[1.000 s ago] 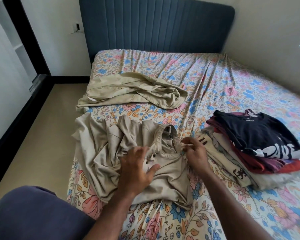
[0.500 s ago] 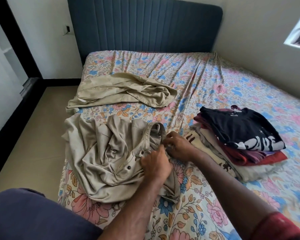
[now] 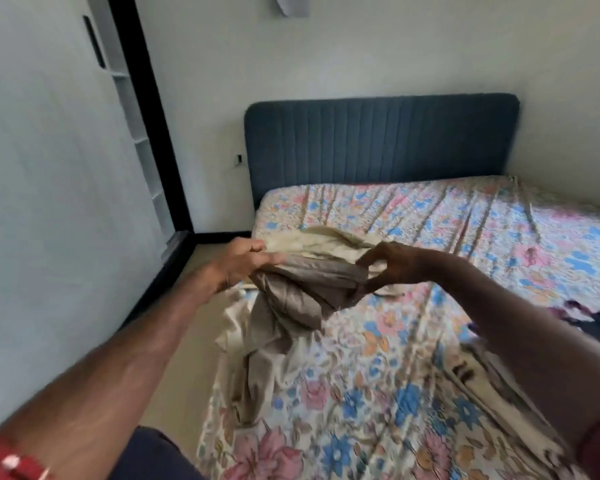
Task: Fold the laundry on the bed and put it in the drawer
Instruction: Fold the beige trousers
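Beige shirt [image 3: 291,292] held up by left hand [image 3: 243,263], right hand [image 3: 392,266]; bed [image 3: 430,237] beneath.

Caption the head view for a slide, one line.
Both hands, left and right, lift a beige garment off the floral bed.

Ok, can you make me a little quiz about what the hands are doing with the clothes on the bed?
1. True or false: the beige garment lies flat on the bed, untouched.
2. Which hands hold the beige garment? A) only the left hand B) only the right hand C) both hands
3. Fill in: behind the lifted garment, a second cream-coloured garment lies on the bed near the dark blue ____.

Key:
1. False; both hands hold its top up, while its lower part trails on the bed.
2. C
3. headboard
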